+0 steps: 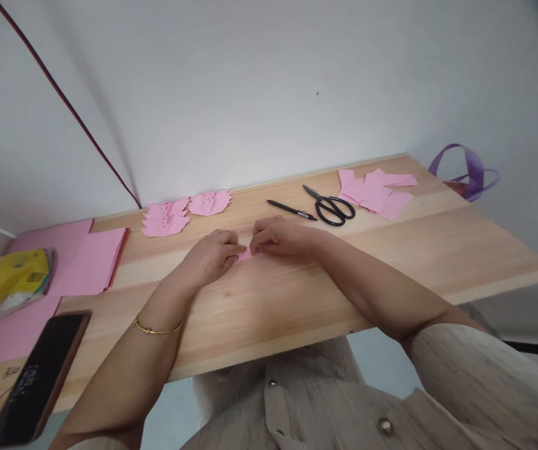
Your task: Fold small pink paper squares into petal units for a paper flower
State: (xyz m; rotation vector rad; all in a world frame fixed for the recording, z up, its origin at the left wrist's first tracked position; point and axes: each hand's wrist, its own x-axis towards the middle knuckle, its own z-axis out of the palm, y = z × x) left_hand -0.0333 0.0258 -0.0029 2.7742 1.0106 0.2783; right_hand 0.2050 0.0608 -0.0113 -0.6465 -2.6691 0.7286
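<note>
Between my hands, at the middle of the wooden table, lies a small piece of pink paper (244, 254), mostly hidden by my fingers. My left hand (216, 255) has its fingers closed on the paper's left end. From the other side, my right hand (278, 236) grips the right end, its fingers bent and pressed down. A black pen (292, 210) lies just beyond my right hand. Scissors with black handles (329, 206) rest beside it, blades slightly pointing to the wall.
Cut pink paper shapes (166, 219) lie at the back left, and pink scraps (376, 192) at the back right. On the left are stacked pink sheets (102, 256), a yellow item in a clear bag (18, 278) and a phone (39, 378). A purple strap (473, 169) hangs past the right edge.
</note>
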